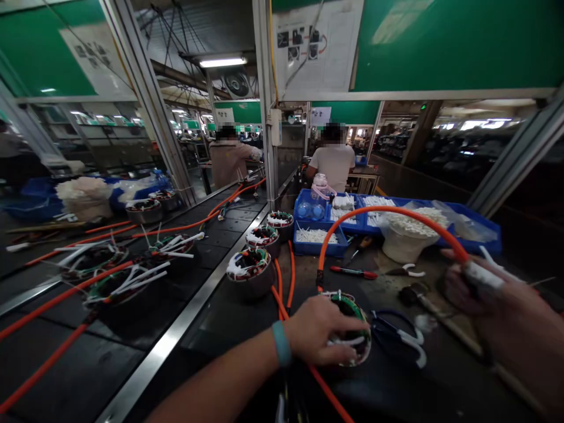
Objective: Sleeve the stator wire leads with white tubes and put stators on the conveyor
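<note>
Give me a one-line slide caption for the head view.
Left hand rests on a wound motor coil while the right hand grips the white-sleeved end of an orange cable.

We count one stator (352, 306) under our left hand (321, 338), three more in a row behind it on the bench (440, 382), five more beyond the rail (176, 335): nine in all. One cable (396, 212) in our right hand (484, 299). One pair of scissors (399, 338), one screwdriver (352, 272), two people (333, 164) ahead.
</note>
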### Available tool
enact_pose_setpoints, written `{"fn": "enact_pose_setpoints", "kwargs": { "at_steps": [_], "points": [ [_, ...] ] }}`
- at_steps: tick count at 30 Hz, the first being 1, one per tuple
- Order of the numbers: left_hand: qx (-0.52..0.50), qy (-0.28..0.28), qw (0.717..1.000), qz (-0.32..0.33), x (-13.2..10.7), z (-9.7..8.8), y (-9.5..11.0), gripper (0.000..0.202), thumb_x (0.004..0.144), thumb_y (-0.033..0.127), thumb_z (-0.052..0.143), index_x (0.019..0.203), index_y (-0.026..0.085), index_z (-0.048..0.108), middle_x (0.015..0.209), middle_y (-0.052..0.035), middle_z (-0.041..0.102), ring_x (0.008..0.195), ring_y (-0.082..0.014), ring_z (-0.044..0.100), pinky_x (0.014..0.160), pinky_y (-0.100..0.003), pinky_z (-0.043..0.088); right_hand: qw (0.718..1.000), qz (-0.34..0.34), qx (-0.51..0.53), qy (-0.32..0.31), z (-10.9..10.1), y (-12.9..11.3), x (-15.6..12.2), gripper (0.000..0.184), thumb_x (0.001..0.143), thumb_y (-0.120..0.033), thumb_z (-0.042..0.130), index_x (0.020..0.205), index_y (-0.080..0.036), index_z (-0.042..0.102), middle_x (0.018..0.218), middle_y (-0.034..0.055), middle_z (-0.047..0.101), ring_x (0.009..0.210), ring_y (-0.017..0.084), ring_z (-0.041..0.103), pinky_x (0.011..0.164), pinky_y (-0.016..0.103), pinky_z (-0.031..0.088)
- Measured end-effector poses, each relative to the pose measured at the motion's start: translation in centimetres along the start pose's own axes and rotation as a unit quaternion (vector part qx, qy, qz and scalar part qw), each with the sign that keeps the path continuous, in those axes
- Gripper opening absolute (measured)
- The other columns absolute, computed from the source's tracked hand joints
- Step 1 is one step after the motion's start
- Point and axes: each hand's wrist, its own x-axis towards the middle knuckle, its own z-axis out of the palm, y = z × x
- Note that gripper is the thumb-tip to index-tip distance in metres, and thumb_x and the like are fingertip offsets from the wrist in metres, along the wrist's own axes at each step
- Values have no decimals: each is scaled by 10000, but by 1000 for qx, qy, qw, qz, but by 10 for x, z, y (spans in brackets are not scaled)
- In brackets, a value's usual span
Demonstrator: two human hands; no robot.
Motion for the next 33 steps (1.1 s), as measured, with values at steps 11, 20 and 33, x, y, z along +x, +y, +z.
{"fn": "enact_pose_setpoints", "kwargs": {
  "at_steps": [11, 20, 33],
  "points": [
    [77, -21, 975, -209, 40, 28, 84, 268, 920, 264, 386, 1112, 131, 518, 885, -102, 666, 741, -198, 633, 673, -302, 501, 944, -2, 218, -247, 60, -84, -20, 422, 885, -351, 50, 1112, -160, 350, 627, 7, 345, 483, 184, 369, 477, 319, 376],
    [121, -9, 976, -178, 18, 1, 24, 320, 815, 450, 585, 950, 160, 575, 934, -87, 628, 901, -236, 574, 820, -365, 470, 871, 112, 467, -103, 101, -58, 13, 209, 862, -211, 326, 715, -182, 472, 399, -78, 240, 345, 82, 125, 350, 182, 161],
    [-193, 340, 883, -260, -11, 32, 27, 709, 928, 560, 123, 489, 184, 533, 510, -47, 526, 583, -165, 494, 775, -371, 383, 870, 120, 377, -296, 130, -46, 4, 284, 796, -436, 547, 713, -167, 591, 773, 23, 608, 704, 137, 571, 686, 253, 468]
  ]
}}
